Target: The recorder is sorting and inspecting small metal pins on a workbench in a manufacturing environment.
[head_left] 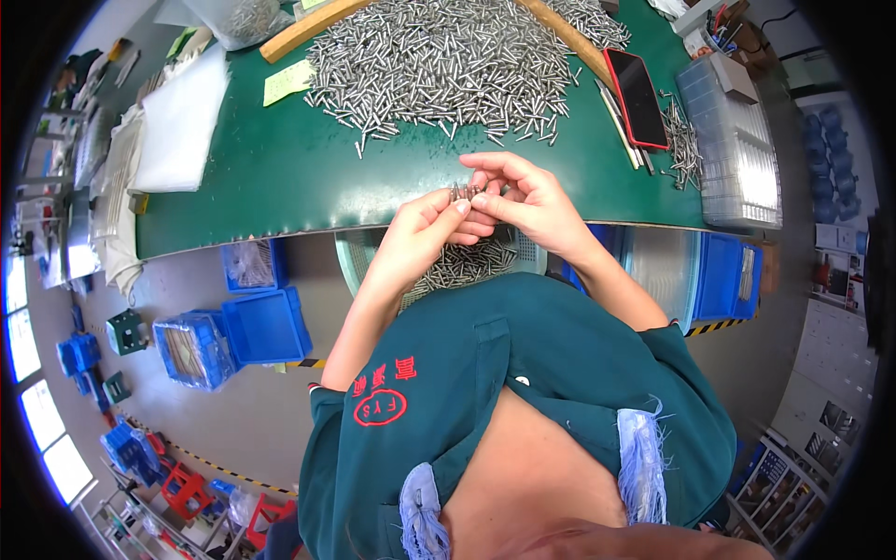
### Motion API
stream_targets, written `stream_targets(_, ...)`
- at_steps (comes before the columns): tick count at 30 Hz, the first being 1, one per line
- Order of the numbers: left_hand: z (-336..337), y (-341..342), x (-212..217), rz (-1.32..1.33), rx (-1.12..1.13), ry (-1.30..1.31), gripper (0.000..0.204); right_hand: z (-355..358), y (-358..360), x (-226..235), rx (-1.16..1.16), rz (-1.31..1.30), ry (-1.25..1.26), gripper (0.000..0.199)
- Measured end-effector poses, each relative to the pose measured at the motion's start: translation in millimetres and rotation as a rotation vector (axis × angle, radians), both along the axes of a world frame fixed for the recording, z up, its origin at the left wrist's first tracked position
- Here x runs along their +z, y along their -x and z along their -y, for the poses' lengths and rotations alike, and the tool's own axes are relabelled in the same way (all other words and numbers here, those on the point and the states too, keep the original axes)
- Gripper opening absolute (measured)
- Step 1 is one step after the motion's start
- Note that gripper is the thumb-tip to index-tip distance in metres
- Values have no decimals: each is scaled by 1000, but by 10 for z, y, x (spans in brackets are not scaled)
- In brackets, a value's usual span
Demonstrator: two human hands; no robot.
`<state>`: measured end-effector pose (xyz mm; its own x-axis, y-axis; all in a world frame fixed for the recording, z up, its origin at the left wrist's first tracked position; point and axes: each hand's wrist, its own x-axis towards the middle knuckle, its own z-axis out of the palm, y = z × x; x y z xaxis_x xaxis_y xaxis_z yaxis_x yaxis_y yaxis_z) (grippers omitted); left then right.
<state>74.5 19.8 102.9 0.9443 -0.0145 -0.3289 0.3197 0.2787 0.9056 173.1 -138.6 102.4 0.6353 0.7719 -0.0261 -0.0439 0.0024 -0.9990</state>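
Both hands meet just over the front edge of the green table (271, 177). Between their fingertips they hold a short row of small metal pins (464, 192), standing side by side. My left hand (422, 229) pinches the row from the left with thumb and fingers. My right hand (527, 201) presses its thumb on the same row, its index finger stretched out above. Below the hands, a light green basket (534, 254) holds many similar pins (467, 266). Farther back on the table lies a large heap of loose metal pins (443, 70).
Wooden bars (313, 30) flank the heap. To the right are a red-edged phone (637, 98), pens (616, 121), a small pin pile (683, 145) and clear plastic boxes (733, 140). White sheets (182, 121) lie at the left. Blue bins (266, 327) stand on the floor.
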Motion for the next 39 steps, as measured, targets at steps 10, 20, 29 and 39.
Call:
stream_targets(10,-9,67,97,78,30,-102,24,13,78,43,-14,-47,-42,39)
stream_targets(20,5,92,90,102,59,-160,26,20,93,18,-19,-86,-92,36)
stream_targets(29,89,-13,-91,129,171,-117,29,-51,81,-91,-144,291,-33,35)
stream_targets(39,-8,-77,-226,70,178,-77,24,-144,12,-40,-178,625,30,45)
